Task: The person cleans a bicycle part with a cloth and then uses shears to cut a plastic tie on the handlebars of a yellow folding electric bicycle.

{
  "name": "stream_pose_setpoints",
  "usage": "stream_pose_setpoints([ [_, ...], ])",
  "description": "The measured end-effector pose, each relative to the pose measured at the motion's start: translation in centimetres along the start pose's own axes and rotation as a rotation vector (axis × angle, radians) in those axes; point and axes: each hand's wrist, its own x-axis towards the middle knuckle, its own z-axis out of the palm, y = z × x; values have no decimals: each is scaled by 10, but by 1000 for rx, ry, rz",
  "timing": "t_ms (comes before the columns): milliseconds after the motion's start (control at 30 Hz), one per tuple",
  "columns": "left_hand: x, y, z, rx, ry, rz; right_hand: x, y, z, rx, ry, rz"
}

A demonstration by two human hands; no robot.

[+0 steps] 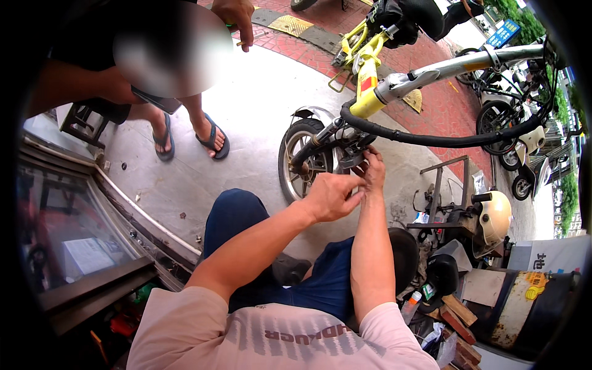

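My right hand (372, 170) is raised to the front end of a small yellow electric bike (369, 86), its fingers bent against a dark part (353, 157) beside the fork. What those fingers grip is hidden. My left hand (335, 196) is closed, thumb and fingertips together, close to my right wrist; anything between them is too small to make out. Just left of the hands stands the bike's front wheel (296, 157), with a black tire and a silver mudguard (320, 115). A silver stem (425, 77) leads to the handlebar, and a thick black cable (425, 140) loops below it.
At the upper left another person stands in flip-flops (213, 139), one hand (237, 18) near the bike. To the right are a metal frame (447, 185), a cream helmet (495, 217), a bottle (410, 305) and wood blocks (459, 311). A glass-fronted cabinet (68, 228) lines the left.
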Motion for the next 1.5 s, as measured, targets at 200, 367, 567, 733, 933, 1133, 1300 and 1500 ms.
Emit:
stream_pose_setpoints([
  [200,-4,-10,4,79,-116,-94,-7,-5,8,14,7,6],
  [367,-4,-11,1,136,-132,-237,-9,-4,7,16,7,-7],
  [567,-4,-20,4,81,45,-408,-5,1,-1,-29,-22,-20],
  [733,-10,-48,-7,-75,403,-782,-16,-8,-14,-259,-152,-92],
  [933,-22,-85,-10,-97,375,-824,-37,-8,6,-760,-136,-477],
  [1133,-14,-105,-23,-75,80,-790,-48,-28,45,-872,-135,-448],
  [1300,-16,-131,-8,-618,136,-637,-42,-26,50,-837,-175,-470],
  [1500,-18,-148,2,-919,70,-627,-41,-21,47,-831,-157,-573],
])
